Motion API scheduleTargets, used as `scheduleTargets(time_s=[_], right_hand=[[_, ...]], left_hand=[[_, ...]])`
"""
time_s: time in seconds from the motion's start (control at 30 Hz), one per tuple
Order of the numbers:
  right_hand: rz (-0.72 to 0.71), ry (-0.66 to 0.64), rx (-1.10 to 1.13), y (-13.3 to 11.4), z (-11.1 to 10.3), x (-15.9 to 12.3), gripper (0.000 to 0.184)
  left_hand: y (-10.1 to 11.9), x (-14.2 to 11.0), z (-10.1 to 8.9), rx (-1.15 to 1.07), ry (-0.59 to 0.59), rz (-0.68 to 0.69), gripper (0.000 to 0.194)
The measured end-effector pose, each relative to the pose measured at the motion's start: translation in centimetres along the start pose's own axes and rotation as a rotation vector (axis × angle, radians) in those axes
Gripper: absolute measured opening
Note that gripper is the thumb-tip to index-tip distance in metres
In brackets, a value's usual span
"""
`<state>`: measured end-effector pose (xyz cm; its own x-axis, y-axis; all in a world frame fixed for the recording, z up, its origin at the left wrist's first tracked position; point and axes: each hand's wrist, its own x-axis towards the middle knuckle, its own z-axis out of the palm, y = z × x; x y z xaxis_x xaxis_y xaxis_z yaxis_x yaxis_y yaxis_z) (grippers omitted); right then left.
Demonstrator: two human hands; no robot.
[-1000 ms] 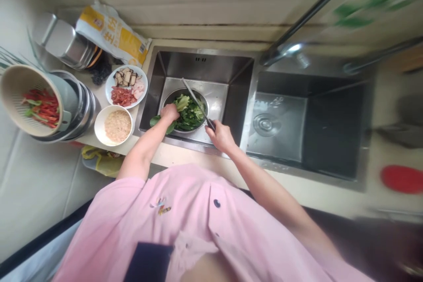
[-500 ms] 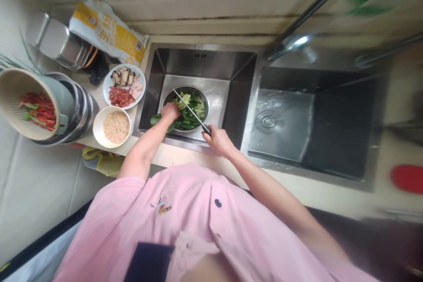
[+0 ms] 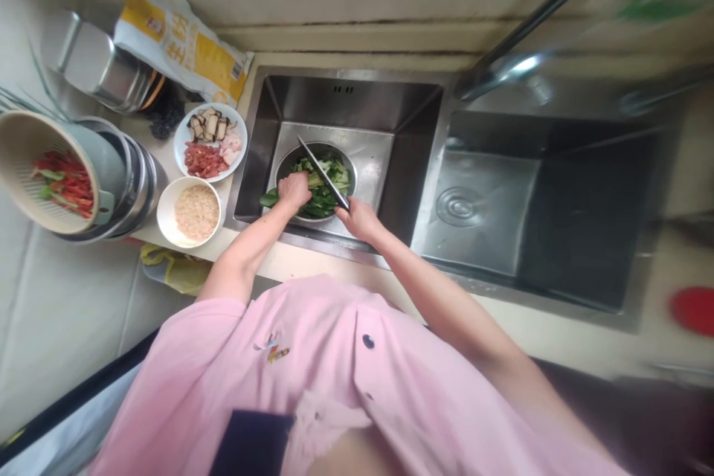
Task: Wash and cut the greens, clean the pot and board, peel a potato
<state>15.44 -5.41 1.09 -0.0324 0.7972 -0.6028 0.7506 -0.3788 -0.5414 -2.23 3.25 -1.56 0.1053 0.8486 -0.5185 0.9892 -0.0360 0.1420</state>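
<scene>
My left hand [image 3: 294, 191] presses on a bunch of green leafy vegetables [image 3: 322, 197] inside a steel bowl [image 3: 315, 152], and a leaf sticks out past the bowl's near left rim. My right hand [image 3: 358, 220] grips the dark handle of a kitchen knife [image 3: 323, 172]. The blade slants up and away over the greens, close to my left hand. Its edge is hidden where it meets the leaves. The bowl stands on the raised drain rack of a stainless steel sink [image 3: 340, 100].
A plate [image 3: 209, 143] of sliced meat and tomato and a bowl of minced food [image 3: 196, 213] stand left of the sink. Further left are a colander [image 3: 39, 163] of red peppers, stacked steel bowls and a yellow-and-white bag [image 3: 178, 44]. A faucet [image 3: 507, 74] and second sink basin [image 3: 535, 208] lie to the right.
The knife has swung from pointing up-left to a steeper angle, with its tip further from me. My right hand has moved left, nearer the bowl, and my left hand has shifted slightly right over the greens.
</scene>
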Motion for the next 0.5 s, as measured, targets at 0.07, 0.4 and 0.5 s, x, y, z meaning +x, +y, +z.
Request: scheduleTargets(time_s=[0.07,0.4,0.5], right_hand=[[0.027,0.008,0.035,-0.3,0.1,1.4,0.025],[-0.008,0.008,0.092,2.0,-0.5,-0.8,0.023],[0.012,-0.002,0.061,1.9,-0.2,0.0,0.023]], left_hand=[[0.2,-0.1,0.0,0.023,-0.006,0.025,0.035],[-0.3,1.0,0.0,0.016,0.057,-0.016,0.036],[0.0,0.6,0.0,0.034,0.077,0.063,0.036]])
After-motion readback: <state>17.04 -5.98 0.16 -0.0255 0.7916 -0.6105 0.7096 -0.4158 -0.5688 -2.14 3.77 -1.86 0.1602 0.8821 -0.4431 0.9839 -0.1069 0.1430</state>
